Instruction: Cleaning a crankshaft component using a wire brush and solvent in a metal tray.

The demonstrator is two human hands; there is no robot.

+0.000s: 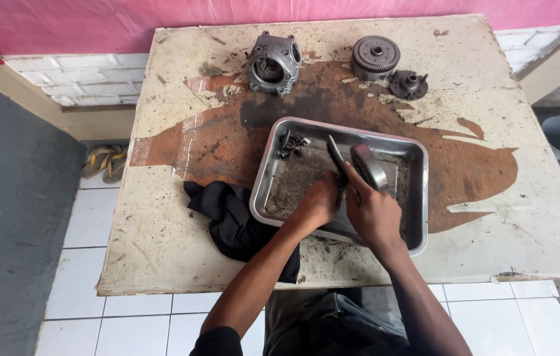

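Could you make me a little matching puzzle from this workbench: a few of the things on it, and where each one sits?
Things:
1. black crumpled cloth
2. round toothed metal gear
3. grey finned engine casting
4. small dark bolts

Places:
A. far right of the table
B. inside the metal tray, far left corner
C. left of the tray, at the near edge
D. far side, left of the gear

Pairs: 1-C, 2-A, 3-D, 4-B

My two arms are bare from the shoulder down to the wrist. On my left shoulder I see the edge of a short black sleeve. My left hand (pixel 319 203) and my right hand (pixel 373 212) wear no gloves, no ring and no watch. Below, my legs are in grey-blue jeans, somewhat faded.
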